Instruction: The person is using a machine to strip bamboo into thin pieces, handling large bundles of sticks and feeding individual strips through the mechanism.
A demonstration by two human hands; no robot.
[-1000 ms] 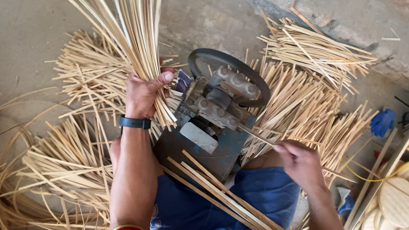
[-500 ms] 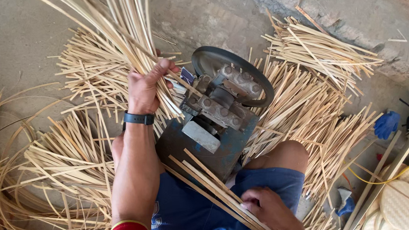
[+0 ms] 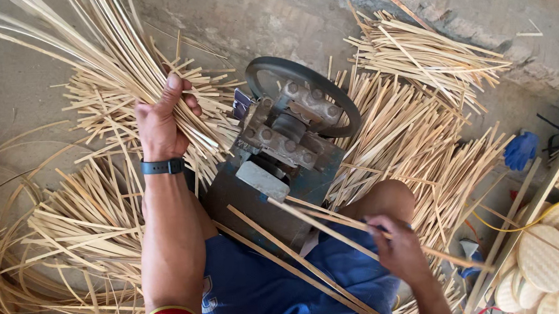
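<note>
The machine [image 3: 286,156] sits in the middle, hemmed in by piles of strips [image 3: 420,135] to the left, right and far side; bare floor [image 3: 9,76] shows only at the far left. The left hand [image 3: 161,122] is clamped around a bundle [image 3: 102,51] just left of the machine. The bundle's long axis runs from the fist up toward the far left, fanning out, with its tips cut off by the top edge. The right hand [image 3: 401,250] is at the near right, over the knee [image 3: 382,199], fingers closed on a single strip [image 3: 322,222] that slants from the machine's near side toward the near right. Its thumb side is hidden. Woven discs [image 3: 547,257] at the near right are cut off by the edge.
</note>
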